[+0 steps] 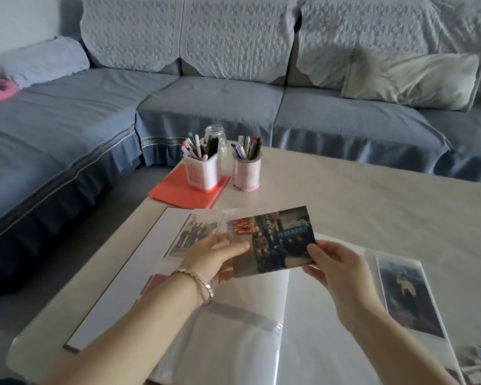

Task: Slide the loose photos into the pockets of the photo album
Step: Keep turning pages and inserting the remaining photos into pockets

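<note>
Just above the open album (233, 345), a photo (281, 240) is held level between both hands, clear of the pages. The left hand (214, 259) pinches its left end, thumb lying flat on top and the other fingers (220, 238) stretched out along the edge. The right hand (342, 276) pinches the near right corner with thumb over curled fingers. The photo's far left end looks hazy, as if under clear film, but I cannot tell whether it has entered a pocket. The album lies flat on the pale bench (372, 195). Two of its pockets are already filled — a grey print (195, 234) at the far left and a dark print (408, 298) on the right page. Well beyond stand a white pen pot (203, 173) on a red folder (178, 191) and a pink pen pot (246, 173).
</note>
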Motion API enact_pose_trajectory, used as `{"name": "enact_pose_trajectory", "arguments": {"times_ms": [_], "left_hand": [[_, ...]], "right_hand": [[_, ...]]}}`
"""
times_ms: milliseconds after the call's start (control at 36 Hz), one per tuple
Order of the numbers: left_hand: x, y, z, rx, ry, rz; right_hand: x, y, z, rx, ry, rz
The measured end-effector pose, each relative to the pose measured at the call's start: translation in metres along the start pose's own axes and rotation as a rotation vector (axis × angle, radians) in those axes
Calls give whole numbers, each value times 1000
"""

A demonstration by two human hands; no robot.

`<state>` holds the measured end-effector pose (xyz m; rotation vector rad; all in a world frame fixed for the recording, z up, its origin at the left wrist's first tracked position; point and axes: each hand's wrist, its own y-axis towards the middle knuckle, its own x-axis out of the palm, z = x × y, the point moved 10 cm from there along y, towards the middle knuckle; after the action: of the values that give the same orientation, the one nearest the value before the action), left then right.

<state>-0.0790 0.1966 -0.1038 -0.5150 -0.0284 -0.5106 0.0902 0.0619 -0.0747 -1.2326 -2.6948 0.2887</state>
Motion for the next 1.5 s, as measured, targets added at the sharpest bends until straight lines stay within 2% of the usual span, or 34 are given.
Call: {"name": "enact_pose_trajectory", "arguments": {"times_ms": [56,111,167,222,278,333,417,583,667,778,1000,1139,1278,1417,1500], "left_hand": [[-2,7,-5,-34,-64,16],[-20,16,-2,14,-34,145],[-46,24,8,96,74,308],[-69,30,18,162,188,428],[-88,38,22,175,222,493],[-101,44,23,159,209,528],[-109,50,25,141,234,537],[-119,61,35,223,465,526],[-124,60,44,293,546,582],[-124,46,59,450,567,696],[-111,47,60,570,628,660],[-107,59,52,523,629,563],[-94,77,40,395,790,410],[-92,95,33,221,796,304],[-77,100,37,206,840,200]], "right_hand": [[19,3,3,-6,-36,-75],[37,5,3,-66,-148,-137],[48,9,-4,-279,-482,-136],[72,6,-1,-479,-957,-213],[86,15,24,-475,-1259,-315],[93,25,42,-400,-1362,-340],[106,30,55,-394,-1427,-359],[112,33,55,-428,-1480,-343],[111,32,55,-425,-1484,-329],[110,33,55,-421,-1491,-311],[111,36,57,-420,-1501,-306],[111,36,56,-425,-1498,-300],[112,36,54,-435,-1487,-297],[111,36,53,-443,-1441,-281],[111,35,49,-461,-1384,-251]]}}
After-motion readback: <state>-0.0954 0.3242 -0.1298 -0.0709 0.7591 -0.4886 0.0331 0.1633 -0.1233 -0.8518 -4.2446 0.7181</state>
